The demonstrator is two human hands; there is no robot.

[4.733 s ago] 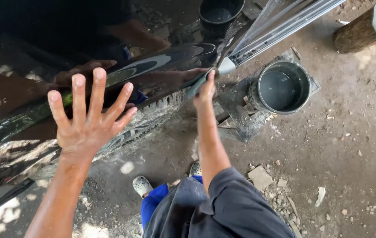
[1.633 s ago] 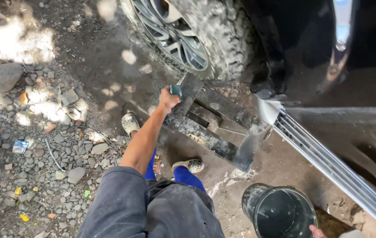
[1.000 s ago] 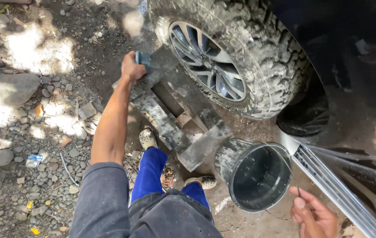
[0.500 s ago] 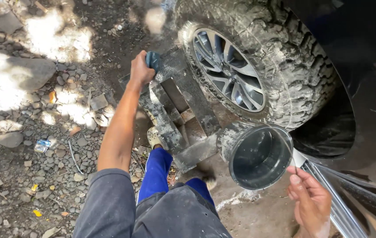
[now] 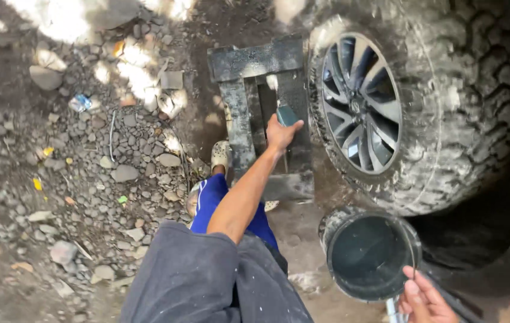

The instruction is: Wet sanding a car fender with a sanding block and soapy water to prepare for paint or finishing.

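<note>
gripping a teal sponge (image 5: 287,115) in the left hand (image 5: 280,135) beside the wheel (image 5: 362,103)

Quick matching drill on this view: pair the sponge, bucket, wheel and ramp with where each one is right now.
Things:
1. sponge
2. bucket
3. wheel
4. ramp

Places:
A. beside the right hand, bottom of view
B. in the left hand
C. on the ground left of the wheel
D. top right, with a muddy tyre

Pairs: 1-B, 2-A, 3-D, 4-C

Left hand (image 5: 281,134) grips a small teal block, possibly a sponge (image 5: 287,115), beside the muddy alloy-rimmed wheel (image 5: 386,113); right hand (image 5: 423,299) holds the black round bucket (image 5: 370,254).
</note>
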